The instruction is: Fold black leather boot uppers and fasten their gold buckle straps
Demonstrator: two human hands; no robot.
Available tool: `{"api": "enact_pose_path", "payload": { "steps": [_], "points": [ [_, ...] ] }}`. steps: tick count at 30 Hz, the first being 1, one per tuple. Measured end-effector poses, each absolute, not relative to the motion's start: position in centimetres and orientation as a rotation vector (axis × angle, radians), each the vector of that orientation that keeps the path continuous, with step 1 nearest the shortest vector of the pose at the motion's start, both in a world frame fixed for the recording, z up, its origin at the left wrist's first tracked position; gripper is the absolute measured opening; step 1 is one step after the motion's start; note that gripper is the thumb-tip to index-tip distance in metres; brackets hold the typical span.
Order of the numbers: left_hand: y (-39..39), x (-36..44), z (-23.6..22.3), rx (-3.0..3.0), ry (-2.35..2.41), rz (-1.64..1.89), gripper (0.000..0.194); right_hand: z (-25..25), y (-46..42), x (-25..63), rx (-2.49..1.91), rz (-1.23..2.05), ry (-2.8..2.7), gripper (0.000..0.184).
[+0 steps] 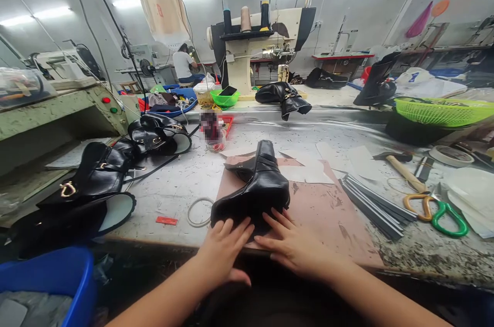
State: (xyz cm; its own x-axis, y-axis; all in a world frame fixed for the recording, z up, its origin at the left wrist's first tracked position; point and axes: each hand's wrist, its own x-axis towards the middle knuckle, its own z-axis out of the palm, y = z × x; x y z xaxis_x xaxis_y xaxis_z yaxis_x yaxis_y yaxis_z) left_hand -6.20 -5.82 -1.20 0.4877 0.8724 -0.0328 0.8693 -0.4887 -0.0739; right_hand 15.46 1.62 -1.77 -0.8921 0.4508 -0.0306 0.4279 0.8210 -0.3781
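Note:
A black leather boot upper (257,183) lies on a pinkish board (324,213) at the front of the worktable. My left hand (227,242) rests against its near edge on the left, fingers stretched out and thumb apart. On the right of that same edge, my right hand (287,239) lies with its fingers spread on the leather. Neither hand is wrapped around the upper. A pale ring (200,212) and a small red strip (166,220) lie left of the upper. White paper pieces (309,171) lie just behind it.
More black boot uppers (106,170) are heaped at left, above a blue bin (83,275). Right of the board are dark strips (374,206), a hammer (405,172) and green-handled scissors (450,219). A sewing machine (241,62) stands behind, with another upper (283,98) before it.

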Motion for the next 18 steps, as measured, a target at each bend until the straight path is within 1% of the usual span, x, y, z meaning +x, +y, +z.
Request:
{"api": "enact_pose_path", "payload": {
  "steps": [1, 2, 3, 5, 6, 7, 8, 10, 11, 13, 14, 15, 16, 18],
  "points": [
    [-6.7, -6.4, -1.0, -2.706, -1.513, 0.036, 0.095, -1.5, 1.3, 15.5, -0.699, 0.589, -2.921, 0.048],
    [-7.5, -6.6, -0.7, -2.743, -1.467, -0.066, 0.086, -1.2, 1.0, 15.6, -0.677, 0.606, -2.894, 0.044],
    [-8.0, -6.9, -0.3, -2.762, -1.434, -0.213, 0.071, -0.8, 0.8, 15.5, -0.655, 0.652, -2.857, 0.036],
    [-8.3, -7.8, 0.3, -2.635, -1.44, -0.6, 0.034, -0.4, 0.8, 15.2, -0.683, 0.82, -2.706, 0.023],
    [-8.0, -8.4, 0.5, -2.479, -1.495, -0.779, 0.024, -0.3, 1.0, 14.8, -0.751, 0.915, -2.581, 0.021],
    [-7.5, -9.0, 0.6, -2.304, -1.579, -0.912, 0.024, -0.4, 1.3, 14.3, -0.844, 1.002, -2.427, 0.022],
    [-7.0, -9.6, 0.5, -2.162, -1.683, -0.999, 0.031, -0.6, 1.7, 13.8, -0.94, 1.077, -2.257, 0.024],
    [-5.8, -10.1, 0.0, -2.089, -1.931, -1.089, 0.046, -1.3, 2.4, 12.4, -1.063, 1.216, -1.958, 0.037],
    [-5.3, -10.0, -0.5, -2.144, -2.054, -1.131, 0.045, -1.7, 2.7, 11.7, -1.075, 1.283, -1.86, 0.044],
    [-4.7, -8.6, -1.7, -2.292, -2.198, -1.273, 0.029, -2.1, 3.2, 10.5, -1.038, 1.337, -1.749, 0.054],
    [-4.6, -7.4, -2.3, -2.312, -2.217, -1.377, 0.024, -1.9, 3.4, 10.2, -1.017, 1.302, -1.728, 0.057],
    [-4.5, -5.9, -2.9, -2.316, -2.209, -1.461, 0.025, -1.6, 3.6, 10.0, -1.004, 1.222, -1.723, 0.06],
    [-4.5, -4.4, -3.3, -2.351, -2.186, -1.47, 0.029, -1.1, 3.7, 10.0, -1.003, 1.111, -1.741, 0.062],
    [-4.5, -1.3, -3.8, -2.512, -2.136, -1.292, 0.042, 0.3, 3.8, 10.4, -1.02, 0.845, -1.88, 0.068]
  ]
}}
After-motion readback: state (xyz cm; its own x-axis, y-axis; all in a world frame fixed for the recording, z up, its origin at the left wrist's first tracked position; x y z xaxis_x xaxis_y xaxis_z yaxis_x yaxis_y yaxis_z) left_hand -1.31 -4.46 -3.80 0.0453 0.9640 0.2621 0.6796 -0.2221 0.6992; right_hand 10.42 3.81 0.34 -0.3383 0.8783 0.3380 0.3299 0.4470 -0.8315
